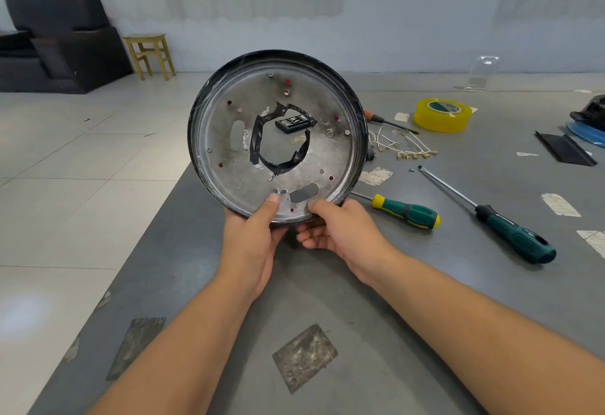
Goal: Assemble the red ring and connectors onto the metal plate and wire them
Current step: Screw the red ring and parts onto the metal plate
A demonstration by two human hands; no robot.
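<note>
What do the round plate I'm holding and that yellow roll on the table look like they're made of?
Round plate: probably metal, dull grey, speckled and scuffed, with punched holes and a dark rim. Yellow roll: likely plastic adhesive tape, glossy and translucent.

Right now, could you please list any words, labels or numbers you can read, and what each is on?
None can be read.
Yellow tape roll: green core label, print too blurred.
Metal plate: small round stamp, too small to make out.
Green screwdriver: handle marking illegible.
</note>
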